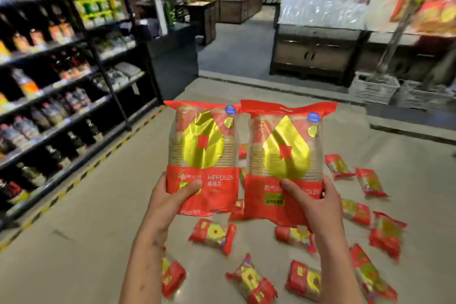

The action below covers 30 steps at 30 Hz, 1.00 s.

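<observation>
1. Up front, the left hand (pixel 170 201) grips the left pack (pixel 202 145), a red bag with a gold drop shape on its face, by the lower left corner. Its thumb (pixel 191 186) presses across the front, and the fingers are curled behind the bag, out of sight.
2. The right hand (pixel 318 202) grips the right pack (pixel 286 155), a matching red-and-gold bag, by the lower right corner. Its thumb (pixel 293 189) lies across the front and its fingers wrap the bag's right edge.
3. Both packs are held upright in the air, side by side, with their inner edges close together or touching; which of the two I cannot tell. Stacked cups show through the clear film of each.
4. Below them, on the grey floor (pixel 98 205), lie many loose packs (pixel 213 234) of the same red-and-gold kind, scattered at different angles and mostly apart from one another.
5. Dark shelves (pixel 61 81) stocked with bottles run along the left side, with a yellow-and-black line (pixel 81 175) on the floor beside their base.
6. Farther back on the right stands a dark cabinet (pixel 318 52) with bagged goods on top, and pale crates (pixel 373 87) sit on the floor near it.
</observation>
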{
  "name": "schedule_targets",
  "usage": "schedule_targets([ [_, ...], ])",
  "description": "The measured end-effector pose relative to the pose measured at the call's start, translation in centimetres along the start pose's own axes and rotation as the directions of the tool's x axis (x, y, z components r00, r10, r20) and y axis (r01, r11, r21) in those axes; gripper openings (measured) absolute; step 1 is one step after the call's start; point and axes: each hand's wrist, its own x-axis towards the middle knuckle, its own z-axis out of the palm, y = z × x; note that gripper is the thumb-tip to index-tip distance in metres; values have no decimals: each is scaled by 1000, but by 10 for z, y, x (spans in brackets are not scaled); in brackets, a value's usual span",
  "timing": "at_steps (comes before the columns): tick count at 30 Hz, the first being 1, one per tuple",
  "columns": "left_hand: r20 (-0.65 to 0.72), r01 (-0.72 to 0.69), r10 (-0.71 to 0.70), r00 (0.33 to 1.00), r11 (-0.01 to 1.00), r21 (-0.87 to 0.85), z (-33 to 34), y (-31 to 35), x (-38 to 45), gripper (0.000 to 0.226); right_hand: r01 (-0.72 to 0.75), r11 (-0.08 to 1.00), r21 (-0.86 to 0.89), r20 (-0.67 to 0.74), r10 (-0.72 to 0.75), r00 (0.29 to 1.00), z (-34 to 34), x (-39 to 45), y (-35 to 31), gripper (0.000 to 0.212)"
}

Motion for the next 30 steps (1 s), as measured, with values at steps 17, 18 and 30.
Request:
schedule_targets([
  [17,722,16,-124,681,988,155,233,-52,-41,73,-48,989,142,-651,130,747,-214,-140,25,46],
  [18,748,12,-132,650,986,163,254,-55,-51,74,-53,988,147,-682,140,718,-233,-149,27,47],
  [30,917,13,-189,351,980,196,499,-108,-221,80,-43,995,94,-888,104,448,-480,-208,47,46],
])
